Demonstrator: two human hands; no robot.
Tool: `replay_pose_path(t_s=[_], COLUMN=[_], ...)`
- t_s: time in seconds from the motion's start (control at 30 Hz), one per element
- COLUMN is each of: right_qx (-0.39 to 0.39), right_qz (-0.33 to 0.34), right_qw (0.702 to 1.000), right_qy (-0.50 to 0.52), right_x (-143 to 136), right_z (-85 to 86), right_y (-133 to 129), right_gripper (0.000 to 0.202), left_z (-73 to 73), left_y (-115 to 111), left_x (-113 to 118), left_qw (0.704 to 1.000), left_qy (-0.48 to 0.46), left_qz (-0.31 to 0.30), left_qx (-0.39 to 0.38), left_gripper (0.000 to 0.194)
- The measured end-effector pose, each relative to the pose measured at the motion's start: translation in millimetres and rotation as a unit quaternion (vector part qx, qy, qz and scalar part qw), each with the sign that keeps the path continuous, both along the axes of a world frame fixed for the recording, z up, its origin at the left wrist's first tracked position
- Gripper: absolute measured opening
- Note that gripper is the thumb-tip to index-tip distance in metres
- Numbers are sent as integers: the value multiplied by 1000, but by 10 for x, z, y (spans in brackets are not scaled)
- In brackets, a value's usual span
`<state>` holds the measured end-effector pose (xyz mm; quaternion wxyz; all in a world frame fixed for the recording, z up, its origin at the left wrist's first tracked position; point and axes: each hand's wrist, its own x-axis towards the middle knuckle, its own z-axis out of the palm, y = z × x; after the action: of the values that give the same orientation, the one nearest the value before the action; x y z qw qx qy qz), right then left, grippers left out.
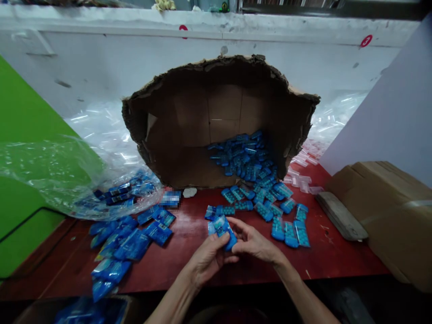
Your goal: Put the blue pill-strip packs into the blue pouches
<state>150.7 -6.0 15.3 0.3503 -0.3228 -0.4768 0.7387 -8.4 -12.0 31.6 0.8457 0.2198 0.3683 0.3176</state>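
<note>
A small clear pack with a blue end and blue pieces inside, with a printed blue card or wrapper on it point(221, 225), is held above the front of the red table point(189, 261). My left hand point(208, 257) is closed on it, thumb across its front. The fingers of my right hand point(254, 242) are closed at its right edge and lower end. Just beyond lie loose clear packs with blue pieces point(262, 210). More of them form a pile point(248, 157) spilling out of the open cardboard box point(175, 166). Left of my hands are several printed blue packets point(133, 243).
A clear plastic bag point(81, 180) with blue packets lies at the left beside a green panel point(33, 117). Pale pink clear pieces point(302, 180) lie right of the box. A closed brown carton point(398, 216) and a flat grey block point(340, 216) stand far right.
</note>
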Motion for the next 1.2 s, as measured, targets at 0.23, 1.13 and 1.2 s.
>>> replay_pose_path(t_s=[0.23,1.13,1.2], right_qx=[22,366,360], right_qz=[-50,-101,-88], right_qw=[997,690,707], right_qy=[-48,-616,-602], right_x=[-33,-409,-377], right_z=[61,-406,-385], right_y=[-97,170,194], right_gripper=[61,13,9], left_z=[-73,-350,-409], left_y=[-93,5,0], left_x=[88,-207,-154], left_qw=[997,946,939], left_qy=[-52,204,226], left_qz=[56,242,245], left_qx=[-23,62,79], left_gripper=[22,23,27])
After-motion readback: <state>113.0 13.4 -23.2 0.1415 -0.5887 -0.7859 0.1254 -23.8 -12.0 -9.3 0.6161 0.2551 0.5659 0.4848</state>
